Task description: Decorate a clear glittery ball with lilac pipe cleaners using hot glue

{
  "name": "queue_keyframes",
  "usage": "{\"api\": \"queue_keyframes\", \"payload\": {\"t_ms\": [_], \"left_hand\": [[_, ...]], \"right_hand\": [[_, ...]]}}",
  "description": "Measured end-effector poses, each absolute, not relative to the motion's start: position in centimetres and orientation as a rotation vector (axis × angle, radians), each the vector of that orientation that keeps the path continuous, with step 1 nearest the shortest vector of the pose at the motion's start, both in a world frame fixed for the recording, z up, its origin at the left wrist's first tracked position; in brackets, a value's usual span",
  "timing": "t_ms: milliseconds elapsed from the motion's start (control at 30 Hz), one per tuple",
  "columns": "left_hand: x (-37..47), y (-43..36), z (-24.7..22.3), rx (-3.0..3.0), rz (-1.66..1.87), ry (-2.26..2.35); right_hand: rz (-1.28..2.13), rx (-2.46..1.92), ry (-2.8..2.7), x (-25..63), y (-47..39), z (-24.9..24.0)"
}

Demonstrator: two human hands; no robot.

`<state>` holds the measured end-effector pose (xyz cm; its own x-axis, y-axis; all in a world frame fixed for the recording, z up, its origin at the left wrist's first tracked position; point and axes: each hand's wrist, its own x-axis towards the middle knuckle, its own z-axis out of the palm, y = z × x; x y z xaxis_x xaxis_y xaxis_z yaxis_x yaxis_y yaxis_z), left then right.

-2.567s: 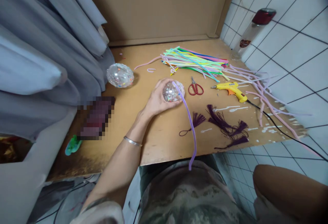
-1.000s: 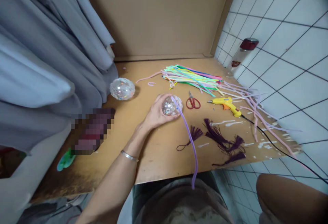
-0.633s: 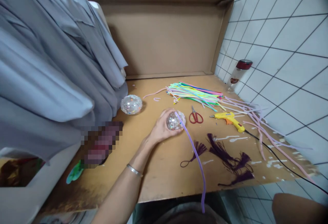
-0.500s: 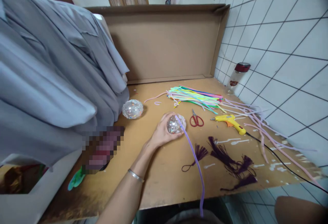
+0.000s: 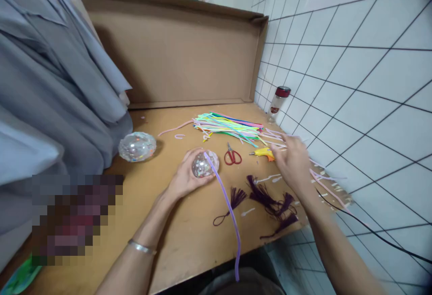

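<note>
Two hands: left hand cupping one clear ball, mid-bench; right hand over one glue gun, grip unclear.
Second ball: one, left.
Purple stem: one, touching held ball.
Scissors: one pair.

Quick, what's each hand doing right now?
Left hand: closed around a clear ball.
Right hand: over the yellow glue gun; grip can't be told.

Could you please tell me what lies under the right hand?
The yellow glue gun, its nozzle and orange trigger showing. The right hand covers its grip; whether it is held is hidden.
</note>
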<state>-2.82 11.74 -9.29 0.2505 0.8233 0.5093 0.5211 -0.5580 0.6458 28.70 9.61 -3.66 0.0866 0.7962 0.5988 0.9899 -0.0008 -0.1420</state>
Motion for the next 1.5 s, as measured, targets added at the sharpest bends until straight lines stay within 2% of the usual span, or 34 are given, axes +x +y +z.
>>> {"api": "queue_keyframes", "payload": {"t_ms": [133, 233, 400, 500, 700, 833, 1167, 1500], "left_hand": [[-2.9, 11.6, -9.2, 2.203, 1.191, 1.236], [-3.0, 11.7, -9.1, 2.202, 1.18, 1.176], [-3.2, 11.8, -9.0, 2.185, 1.161, 1.118], [-3.1, 11.8, -9.0, 2.163, 1.182, 1.122], [-3.1, 11.7, -9.0, 2.156, 1.22, 1.076], [-3.2, 11.7, -9.2, 2.143, 1.241, 1.044], [-3.2, 11.7, -9.5, 2.128, 1.238, 1.022], [-2.7, 11.6, -10.6, 2.093, 1.29, 1.0]], "right_hand": [[-0.226, -2.52, -1.791, 28.8, 11.6, -5.5], [-0.034, -2.623, -1.776, 29.6, 13.1, -6.9], [0.139, -2.551, -1.625, 30.6, 13.7, -7.1], [0.181, -2.355, -1.565, 29.8, 13.1, -6.0], [0.194, -1.8, -1.473, 24.6, 13.7, -3.7], [0.212, -1.655, -1.489, 20.3, 15.1, -3.1], [0.166, -1.606, -1.517, 18.6, 15.3, -6.7], [-0.104, -1.645, -1.61, 18.9, 15.0, -7.8]]}}
